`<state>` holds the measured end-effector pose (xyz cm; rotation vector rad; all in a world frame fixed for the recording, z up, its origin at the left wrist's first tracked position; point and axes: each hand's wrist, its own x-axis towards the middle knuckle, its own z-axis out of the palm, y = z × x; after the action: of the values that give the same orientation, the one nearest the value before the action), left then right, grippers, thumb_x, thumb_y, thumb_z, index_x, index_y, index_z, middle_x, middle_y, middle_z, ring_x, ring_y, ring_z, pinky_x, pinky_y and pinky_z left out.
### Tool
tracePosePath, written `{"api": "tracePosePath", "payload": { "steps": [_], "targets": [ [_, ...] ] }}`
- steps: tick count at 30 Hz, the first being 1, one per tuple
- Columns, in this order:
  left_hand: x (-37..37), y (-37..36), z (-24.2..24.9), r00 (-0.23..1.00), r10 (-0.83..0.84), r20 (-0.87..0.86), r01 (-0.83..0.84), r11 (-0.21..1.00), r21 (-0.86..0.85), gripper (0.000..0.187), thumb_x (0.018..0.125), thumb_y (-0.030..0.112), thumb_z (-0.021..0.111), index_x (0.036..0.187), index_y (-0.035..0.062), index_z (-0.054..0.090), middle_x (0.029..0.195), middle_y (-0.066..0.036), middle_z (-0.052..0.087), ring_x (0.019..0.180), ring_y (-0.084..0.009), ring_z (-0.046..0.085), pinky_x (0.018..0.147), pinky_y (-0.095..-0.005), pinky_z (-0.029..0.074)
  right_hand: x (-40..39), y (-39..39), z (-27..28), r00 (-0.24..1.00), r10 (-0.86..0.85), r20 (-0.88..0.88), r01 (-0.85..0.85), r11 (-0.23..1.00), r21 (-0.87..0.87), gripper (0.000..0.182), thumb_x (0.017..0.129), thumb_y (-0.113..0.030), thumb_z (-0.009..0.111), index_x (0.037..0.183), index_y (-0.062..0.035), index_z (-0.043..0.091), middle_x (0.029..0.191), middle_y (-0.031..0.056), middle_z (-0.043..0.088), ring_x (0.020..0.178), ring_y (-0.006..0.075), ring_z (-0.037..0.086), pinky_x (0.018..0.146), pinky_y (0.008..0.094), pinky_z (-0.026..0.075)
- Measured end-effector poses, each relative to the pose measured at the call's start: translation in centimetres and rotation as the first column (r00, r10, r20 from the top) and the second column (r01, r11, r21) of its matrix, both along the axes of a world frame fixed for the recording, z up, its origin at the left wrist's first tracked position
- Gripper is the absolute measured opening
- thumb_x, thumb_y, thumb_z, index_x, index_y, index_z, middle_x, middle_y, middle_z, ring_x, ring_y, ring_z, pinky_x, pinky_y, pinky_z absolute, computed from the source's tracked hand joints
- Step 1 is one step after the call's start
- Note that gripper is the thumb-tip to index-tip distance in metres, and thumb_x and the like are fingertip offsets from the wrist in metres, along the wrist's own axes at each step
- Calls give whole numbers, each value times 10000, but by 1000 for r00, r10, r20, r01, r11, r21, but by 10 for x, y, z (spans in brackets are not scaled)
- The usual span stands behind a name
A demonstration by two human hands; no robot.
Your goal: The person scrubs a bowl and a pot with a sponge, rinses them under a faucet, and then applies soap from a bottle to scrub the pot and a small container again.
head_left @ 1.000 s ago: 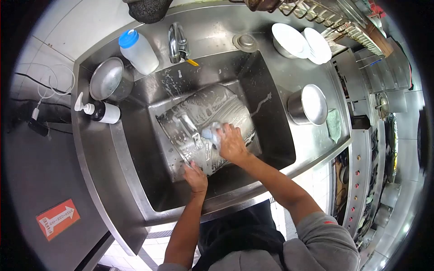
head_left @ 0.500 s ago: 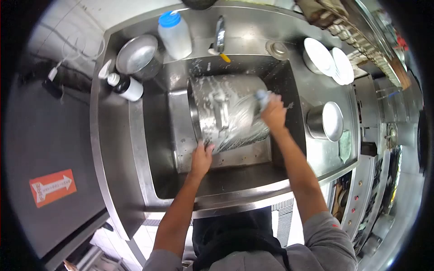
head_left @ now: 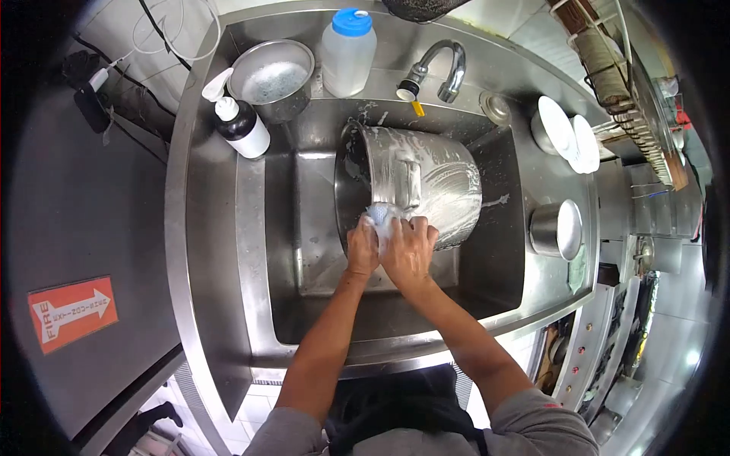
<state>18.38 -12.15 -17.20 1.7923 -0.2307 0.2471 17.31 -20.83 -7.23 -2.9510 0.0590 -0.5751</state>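
A large metal stockpot (head_left: 449, 182) lies on its side in the sink, its mouth facing left and its wall streaked with foam. One side handle (head_left: 411, 182) points up at me. My right hand (head_left: 409, 247) is closed on a pale blue and white scrubbing sponge (head_left: 382, 216), pressed against the pot close to its rim. Right beside it, my left hand (head_left: 363, 247) is curled at the near edge of the rim, with suds by its fingers. The fingertips of the left hand are partly hidden.
Around the steel sink (head_left: 319, 285) stand a pump bottle (head_left: 247, 133), a metal bowl of suds (head_left: 277, 83), a blue-lidded plastic jar (head_left: 348, 57) and a curved faucet (head_left: 452, 68). White bowls (head_left: 553, 128) and a small metal pot (head_left: 549, 230) sit on the right ledge.
My right hand has brought the sponge from the pot's right end left to the rim, beside my left hand. The pot's handle now shows less foam. The camera view has shifted.
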Motion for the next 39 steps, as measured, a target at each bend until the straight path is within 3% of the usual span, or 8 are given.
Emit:
{"api": "tracePosePath", "payload": {
  "steps": [9,12,19,22,24,28,37,39],
  "targets": [
    [0,1,-10,996,-23,-90,32,995,94,308,991,158,313,799,-9,486,621,-114,492,543,-233,485,539,-414,378,44,-4,-15,971,-13,239,21,999,-30,416,603,-121,653,1013,-58,619,967,127,609,865,329,492,740,457,355],
    [4,3,8,887,-146,-438,71,981,-183,288,969,158,364,795,-9,522,668,-227,565,639,-471,546,581,-522,396,-1,13,0,993,-90,78,82,991,107,435,599,-127,652,1026,-52,623,912,116,594,870,336,490,735,464,358],
    [0,4,-24,982,-14,188,-3,996,90,275,991,185,362,880,-10,521,681,-121,539,496,-287,492,502,-418,411,116,-5,-17,978,-141,151,126,987,105,258,697,-141,609,937,-55,649,932,143,632,919,351,527,747,481,379],
    [1,-2,-31,904,-214,-371,106,951,-291,347,978,202,331,877,-35,565,767,-258,577,731,-447,571,640,-452,448,0,16,-30,983,-180,37,175,979,104,313,695,-142,605,997,-62,638,991,140,621,941,360,517,751,496,362],
    [10,1,-36,964,66,256,-109,981,160,416,993,273,336,1014,-65,577,909,-247,616,821,-379,601,760,-408,464,-35,23,-31,963,-239,-126,251,964,91,340,693,-130,599,1024,-65,634,983,132,617,937,352,516,745,484,359],
    [23,6,-12,624,-566,-539,-154,586,-795,616,976,483,366,1339,-12,420,1308,-134,510,1189,-206,475,1027,-339,339,16,18,-21,959,-243,144,221,963,153,391,603,-17,562,985,-82,612,901,93,589,890,331,490,749,465,354],
    [80,8,10,617,-652,-440,-158,446,-881,680,955,562,337,1411,58,347,1409,-78,407,1244,-163,412,1067,-304,275,-32,55,-55,947,-321,13,304,911,280,347,683,-79,594,1030,-71,596,968,124,549,893,337,472,741,487,352],
    [85,4,11,658,-480,-580,-66,731,-679,600,965,521,343,1297,33,450,1302,-108,492,1164,-193,476,1007,-312,332,8,48,-16,943,-331,-44,329,895,301,342,690,-89,590,1032,-96,599,967,115,548,886,326,470,733,468,345]
  ]
}}
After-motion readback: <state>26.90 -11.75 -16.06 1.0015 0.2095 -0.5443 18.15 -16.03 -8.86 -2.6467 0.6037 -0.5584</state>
